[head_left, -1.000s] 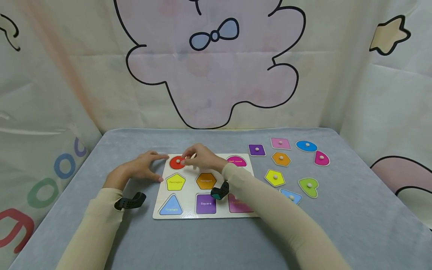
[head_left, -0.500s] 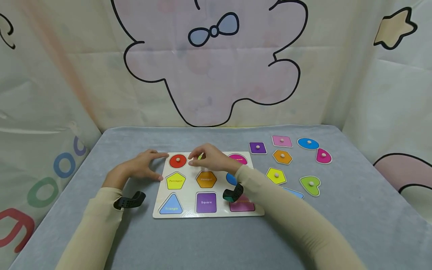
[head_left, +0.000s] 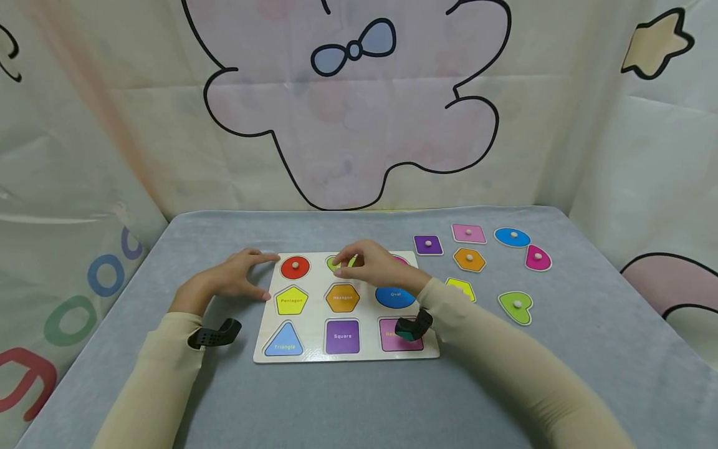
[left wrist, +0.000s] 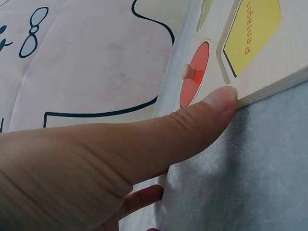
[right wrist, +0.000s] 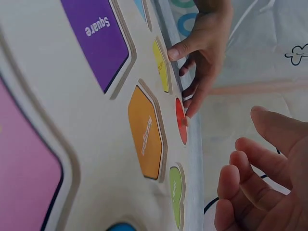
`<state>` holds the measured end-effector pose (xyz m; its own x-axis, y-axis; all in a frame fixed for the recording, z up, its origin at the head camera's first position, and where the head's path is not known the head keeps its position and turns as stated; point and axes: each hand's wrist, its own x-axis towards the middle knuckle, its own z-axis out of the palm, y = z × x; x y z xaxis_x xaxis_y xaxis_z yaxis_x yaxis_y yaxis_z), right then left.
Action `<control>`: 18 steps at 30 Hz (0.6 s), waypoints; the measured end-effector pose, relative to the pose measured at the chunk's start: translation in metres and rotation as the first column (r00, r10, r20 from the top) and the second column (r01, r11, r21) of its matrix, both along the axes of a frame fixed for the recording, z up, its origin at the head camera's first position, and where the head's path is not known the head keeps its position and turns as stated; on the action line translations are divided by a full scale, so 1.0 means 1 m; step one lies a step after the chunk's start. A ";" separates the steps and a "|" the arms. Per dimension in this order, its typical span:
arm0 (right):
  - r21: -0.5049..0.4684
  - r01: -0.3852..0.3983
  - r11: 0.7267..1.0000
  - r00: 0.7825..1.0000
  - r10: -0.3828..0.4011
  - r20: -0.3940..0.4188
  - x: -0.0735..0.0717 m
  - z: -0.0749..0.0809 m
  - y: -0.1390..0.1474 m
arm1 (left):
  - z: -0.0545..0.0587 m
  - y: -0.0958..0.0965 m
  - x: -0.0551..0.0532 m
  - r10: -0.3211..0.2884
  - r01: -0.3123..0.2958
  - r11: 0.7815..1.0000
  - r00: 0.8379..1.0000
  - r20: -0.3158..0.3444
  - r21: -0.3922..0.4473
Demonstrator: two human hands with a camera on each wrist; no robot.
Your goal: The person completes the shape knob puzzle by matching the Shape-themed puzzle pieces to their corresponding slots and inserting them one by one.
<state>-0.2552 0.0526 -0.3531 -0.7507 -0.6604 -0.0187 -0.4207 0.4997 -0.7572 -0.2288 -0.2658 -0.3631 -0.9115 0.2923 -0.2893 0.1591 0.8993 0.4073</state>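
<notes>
A white shape puzzle board (head_left: 311, 342) lies on the table, with labelled, coloured recesses. In its top left corner sits a red round piece (head_left: 295, 267) with a small knob, also seen in the left wrist view. My left hand (head_left: 232, 277) holds the board's left side; its thumb (left wrist: 211, 108) touches the edge near the word Pentagon. Over the board's upper row hovers my right hand (head_left: 373, 265), partly covering the green heart recess (head_left: 332, 264) and the half round one. The right wrist view shows this hand's fingers (right wrist: 260, 159) loosely bent, with nothing between them.
Loose knobbed pieces lie right of the board: a purple square (head_left: 428, 245), pink rectangle (head_left: 469, 234), blue oval (head_left: 512, 237), magenta half round (head_left: 538, 258), orange hexagon (head_left: 469, 260), yellow pentagon (head_left: 463, 287) and green heart (head_left: 515, 308). A printed curtain (head_left: 359, 143) hangs behind the table.
My right hand has let go of the red round piece and moved right, uncovering the oval recess. Its arm now covers the loose blue piece. The left hand stays in place.
</notes>
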 end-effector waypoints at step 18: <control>0.006 0.123 0.992 0.989 -0.122 -0.087 0.011 0.005 0.074 | 0.001 0.001 0.000 -0.002 0.002 1.000 1.000 0.004 -0.004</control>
